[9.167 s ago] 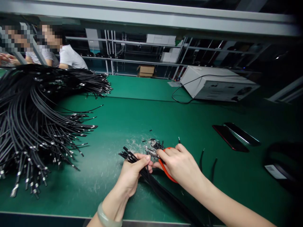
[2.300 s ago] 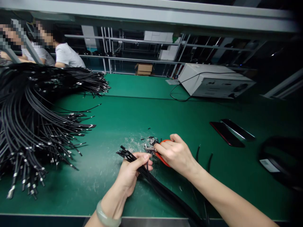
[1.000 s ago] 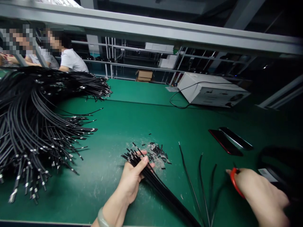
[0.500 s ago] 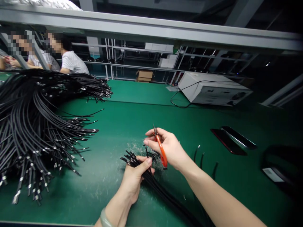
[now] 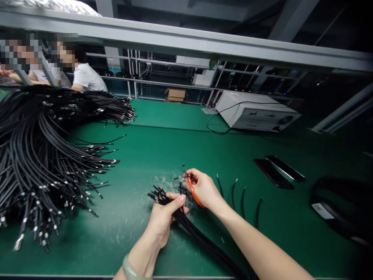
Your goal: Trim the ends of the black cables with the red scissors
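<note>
My left hand is closed round a bundle of black cables, whose ends with pale bands stick out to the left. One cable stands up apart from the others between its thumb and fingers. Just to the right, my right hand is wrapped round orange-handled cutters, tips pointing up and left. Whether the jaws are apart cannot be made out. Beneath both hands lie pale shreds and short black offcuts, spread on the green tabletop.
A large heap of black cables covers the left side. Several single cables lie beside my right forearm. Farther right are two phone-like slabs and a black strap-like object. Behind stands a white box-shaped machine; people sit far left.
My right hand has moved down with the cutters, their tips now lower beside the raised cable. More single cables show by my right forearm. My left hand keeps its hold, and the view has shifted slightly.
</note>
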`<state>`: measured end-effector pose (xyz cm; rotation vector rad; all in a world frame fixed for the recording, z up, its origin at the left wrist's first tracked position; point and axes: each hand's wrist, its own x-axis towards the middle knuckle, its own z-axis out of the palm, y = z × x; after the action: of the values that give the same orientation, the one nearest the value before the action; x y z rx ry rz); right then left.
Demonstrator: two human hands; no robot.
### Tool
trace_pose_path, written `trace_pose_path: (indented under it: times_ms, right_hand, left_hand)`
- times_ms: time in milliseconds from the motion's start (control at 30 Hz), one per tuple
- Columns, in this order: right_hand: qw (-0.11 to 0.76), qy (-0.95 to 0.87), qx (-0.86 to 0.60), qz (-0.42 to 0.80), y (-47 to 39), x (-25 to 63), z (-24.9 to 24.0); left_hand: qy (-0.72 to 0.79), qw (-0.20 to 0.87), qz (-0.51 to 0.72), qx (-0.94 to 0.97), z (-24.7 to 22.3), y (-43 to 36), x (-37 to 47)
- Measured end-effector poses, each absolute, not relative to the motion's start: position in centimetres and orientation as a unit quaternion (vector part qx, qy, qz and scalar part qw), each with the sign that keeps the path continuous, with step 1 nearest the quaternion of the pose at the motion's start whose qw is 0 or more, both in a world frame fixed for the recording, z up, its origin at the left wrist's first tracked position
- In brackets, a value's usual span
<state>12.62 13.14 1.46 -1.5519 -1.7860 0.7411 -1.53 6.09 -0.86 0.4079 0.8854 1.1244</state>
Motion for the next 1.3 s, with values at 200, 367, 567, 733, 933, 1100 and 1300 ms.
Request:
trace_pose_path:
  times_ms: [200,367,567,733,933,1100,1300]
  right_hand:
    - [0.414,-0.578,-0.538,0.453,11.6,11.7,3.3]
    - [0.433,-0.515,-0.505,0.541,10.8,10.7,5.0]
    - [0.428,-0.493,-0.491,0.577,10.4,10.8,4.7]
    - [0.446,-0.54,-0.508,0.502,9.7,10.2,4.6]
    - [0.451,-0.585,-0.529,0.418,8.8,9.7,5.4]
    - [0.436,-0.489,-0.517,0.551,9.3,10.6,5.4]
    - [0.477,-0.5,-0.516,0.506,8.9,10.7,4.8]
  left_hand:
    - [0.399,0.732,0.519,0.189,-1.0,6.1,-1.5]
    - [0.4,0.728,0.521,0.197,-0.6,6.1,-1.5]
    - [0.395,0.699,0.557,0.213,-0.5,6.2,-1.5]
    - [0.415,0.686,0.558,0.217,-1.2,6.4,-1.5]
    - [0.417,0.667,0.561,0.259,-1.2,6.3,-1.5]
    - [0.416,0.68,0.552,0.244,-0.9,6.3,-1.6]
    - [0.421,0.674,0.553,0.251,-1.0,6.4,-1.6]
